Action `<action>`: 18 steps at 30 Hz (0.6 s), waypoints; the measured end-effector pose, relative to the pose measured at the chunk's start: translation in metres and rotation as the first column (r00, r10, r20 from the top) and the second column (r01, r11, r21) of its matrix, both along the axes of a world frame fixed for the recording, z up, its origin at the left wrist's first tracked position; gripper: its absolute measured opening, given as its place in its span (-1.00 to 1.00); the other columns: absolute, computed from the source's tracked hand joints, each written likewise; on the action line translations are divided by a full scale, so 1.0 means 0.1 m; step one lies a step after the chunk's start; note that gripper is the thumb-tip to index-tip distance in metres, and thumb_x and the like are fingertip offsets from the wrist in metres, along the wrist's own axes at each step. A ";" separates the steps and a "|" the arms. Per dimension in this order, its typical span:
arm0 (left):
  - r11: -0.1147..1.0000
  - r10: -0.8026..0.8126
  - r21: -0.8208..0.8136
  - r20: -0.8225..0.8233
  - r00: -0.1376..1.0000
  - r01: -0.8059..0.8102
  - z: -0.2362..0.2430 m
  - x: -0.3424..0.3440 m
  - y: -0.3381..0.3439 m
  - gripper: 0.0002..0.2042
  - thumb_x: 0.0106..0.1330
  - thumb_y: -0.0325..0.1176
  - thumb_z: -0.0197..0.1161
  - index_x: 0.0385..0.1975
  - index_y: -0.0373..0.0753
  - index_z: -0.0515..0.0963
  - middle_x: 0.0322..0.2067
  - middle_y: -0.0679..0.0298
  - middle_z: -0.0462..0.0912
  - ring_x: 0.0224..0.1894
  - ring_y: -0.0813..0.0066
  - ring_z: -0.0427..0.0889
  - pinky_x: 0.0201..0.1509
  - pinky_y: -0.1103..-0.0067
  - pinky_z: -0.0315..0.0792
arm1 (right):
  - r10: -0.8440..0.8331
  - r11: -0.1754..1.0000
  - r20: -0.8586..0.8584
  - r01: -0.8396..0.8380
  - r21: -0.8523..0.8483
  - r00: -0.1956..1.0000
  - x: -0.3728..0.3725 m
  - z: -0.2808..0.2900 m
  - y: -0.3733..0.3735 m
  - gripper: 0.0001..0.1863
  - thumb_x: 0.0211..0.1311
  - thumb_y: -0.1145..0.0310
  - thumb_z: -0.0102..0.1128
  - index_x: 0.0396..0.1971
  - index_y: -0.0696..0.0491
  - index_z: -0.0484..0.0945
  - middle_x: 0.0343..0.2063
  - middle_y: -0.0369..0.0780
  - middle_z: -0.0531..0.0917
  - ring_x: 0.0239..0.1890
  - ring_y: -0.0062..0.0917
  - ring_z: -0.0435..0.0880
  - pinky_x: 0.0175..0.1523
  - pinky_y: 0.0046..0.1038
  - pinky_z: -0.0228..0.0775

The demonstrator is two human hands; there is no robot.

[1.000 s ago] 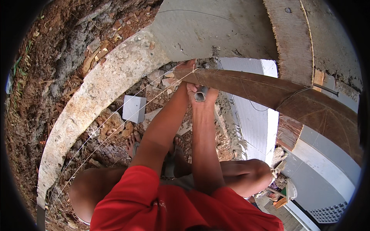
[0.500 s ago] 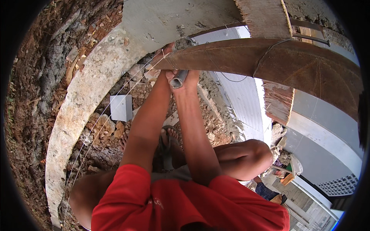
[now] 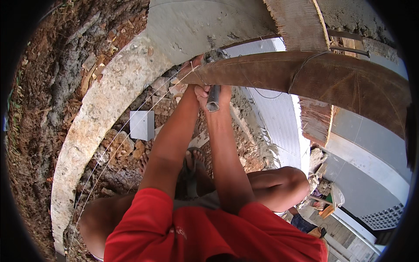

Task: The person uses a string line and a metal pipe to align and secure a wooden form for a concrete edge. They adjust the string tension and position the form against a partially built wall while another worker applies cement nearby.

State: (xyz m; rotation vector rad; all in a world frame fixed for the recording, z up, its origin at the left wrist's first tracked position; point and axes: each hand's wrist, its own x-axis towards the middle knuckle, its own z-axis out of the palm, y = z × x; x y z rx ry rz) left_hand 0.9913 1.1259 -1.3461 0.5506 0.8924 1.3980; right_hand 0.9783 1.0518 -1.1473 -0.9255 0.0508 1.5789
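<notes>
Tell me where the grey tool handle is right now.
In the head view the grey tool handle sits upper centre, gripped in the right hand, just under the brown wooden board, with the left hand on the board's end beside it.

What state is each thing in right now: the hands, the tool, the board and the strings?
Right hand: closed around grey metal tool handle.
Left hand: pressed on brown wooden board, grip unclear.
Brown wooden board: horizontal, wire-tied.
White strings: taut.
Grey square block: lying on rubble.
</notes>
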 end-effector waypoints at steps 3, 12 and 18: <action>1.000 0.001 0.006 0.002 1.000 -0.001 -0.01 -0.02 0.07 -0.59 0.53 -0.07 0.12 0.25 -0.14 0.47 0.06 0.21 0.63 0.09 0.34 0.61 0.18 0.40 0.49 | -0.158 0.980 0.029 0.160 -0.120 0.987 -0.21 0.08 0.11 -0.72 0.49 0.13 -0.01 -0.26 0.04 0.50 -0.47 -0.28 0.59 -0.62 -0.58 0.48 -0.62 -0.51 0.20; 1.000 -0.003 -0.009 0.030 1.000 0.003 -0.05 0.01 0.03 -0.59 0.55 -0.07 0.10 0.27 -0.12 0.46 0.10 0.22 0.62 0.12 0.35 0.60 0.20 0.41 0.48 | -0.072 0.991 -0.005 0.071 -0.111 0.997 -0.12 0.18 0.03 -0.76 0.48 0.15 0.02 -0.27 0.01 0.50 -0.45 -0.29 0.60 -0.62 -0.58 0.47 -0.61 -0.54 0.15; 1.000 -0.005 -0.016 0.047 0.999 0.006 -0.08 0.02 0.02 -0.58 0.56 -0.07 0.09 0.28 -0.11 0.45 0.13 0.23 0.62 0.15 0.36 0.59 0.21 0.41 0.47 | -0.018 0.997 0.026 0.020 -0.072 0.999 -0.01 0.06 -0.02 -0.75 0.46 0.17 0.03 -0.33 0.04 0.48 -0.52 -0.30 0.52 -0.63 -0.60 0.41 -0.60 -0.55 0.15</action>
